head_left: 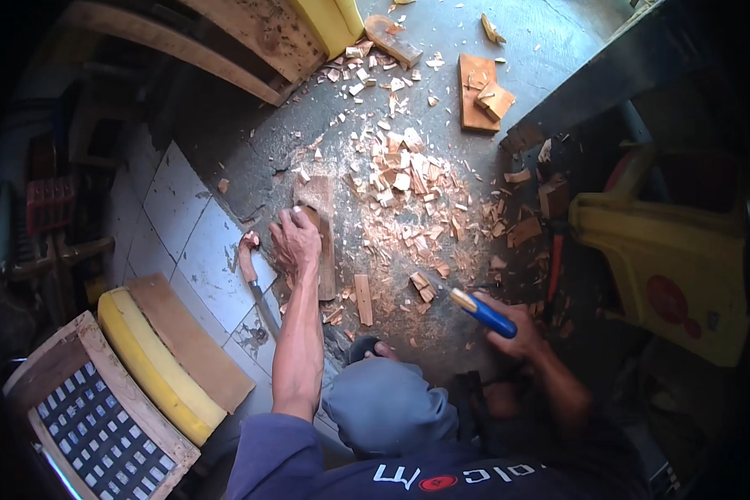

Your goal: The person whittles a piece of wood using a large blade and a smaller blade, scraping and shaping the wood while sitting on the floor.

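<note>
though unclear in grip, left hand [297,237] at wooden board [327,254], right hand [523,330] tight around blue tool [493,318], well right of board

floor [550,58]: grey, brightest upper right | tiles [175,204]: white, worn, left | furniture: webbed wooden frame [104,417], lower left

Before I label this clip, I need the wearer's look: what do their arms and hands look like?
The left hand and right hand wear no gloves. Both forearms are bare, no watch showing. The left sleeve is short and dark navy; the right one's edge is lost in shadow.
</note>
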Tool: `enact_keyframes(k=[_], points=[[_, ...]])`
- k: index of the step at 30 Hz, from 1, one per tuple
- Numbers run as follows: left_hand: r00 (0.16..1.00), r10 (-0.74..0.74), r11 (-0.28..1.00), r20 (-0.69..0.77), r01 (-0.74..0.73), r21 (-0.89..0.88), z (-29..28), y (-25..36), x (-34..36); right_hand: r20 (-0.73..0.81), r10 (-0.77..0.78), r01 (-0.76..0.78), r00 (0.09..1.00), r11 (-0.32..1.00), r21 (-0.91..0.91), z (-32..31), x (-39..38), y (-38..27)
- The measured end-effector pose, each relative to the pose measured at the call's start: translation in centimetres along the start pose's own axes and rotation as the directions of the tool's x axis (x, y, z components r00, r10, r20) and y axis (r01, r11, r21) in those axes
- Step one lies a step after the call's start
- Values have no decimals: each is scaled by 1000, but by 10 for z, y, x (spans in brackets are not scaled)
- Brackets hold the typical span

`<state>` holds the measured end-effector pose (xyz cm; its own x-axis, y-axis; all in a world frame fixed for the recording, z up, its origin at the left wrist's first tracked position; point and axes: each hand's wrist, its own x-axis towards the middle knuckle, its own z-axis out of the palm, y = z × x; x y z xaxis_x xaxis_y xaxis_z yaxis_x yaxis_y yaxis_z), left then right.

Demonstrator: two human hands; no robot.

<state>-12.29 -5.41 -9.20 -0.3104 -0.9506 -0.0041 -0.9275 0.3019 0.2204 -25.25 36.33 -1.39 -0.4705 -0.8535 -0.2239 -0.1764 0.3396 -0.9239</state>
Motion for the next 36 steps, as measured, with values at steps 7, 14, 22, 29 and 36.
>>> enact_keyframes(k=[7,14,22,29,36], points=[[994,-67,965,89,87,-246,-3,-8,12,-187,-302,137,935,793,-594,-17,18,20],[961,-264,939,-80,237,-248,-44,-114,12,17,124,-49,992,511,-858,-60,-32,7],[981,-179,973,80,188,-131,-30,-202,-11,132,514,-6,848,259,-966,-138,-6,-113],[986,-18,869,167,98,-486,-79,-161,-25,140,184,-49,973,758,-651,-50,81,-125],[948,-26,821,316,201,-534,-70,-105,-42,339,15,158,941,864,-478,99,250,-104]])
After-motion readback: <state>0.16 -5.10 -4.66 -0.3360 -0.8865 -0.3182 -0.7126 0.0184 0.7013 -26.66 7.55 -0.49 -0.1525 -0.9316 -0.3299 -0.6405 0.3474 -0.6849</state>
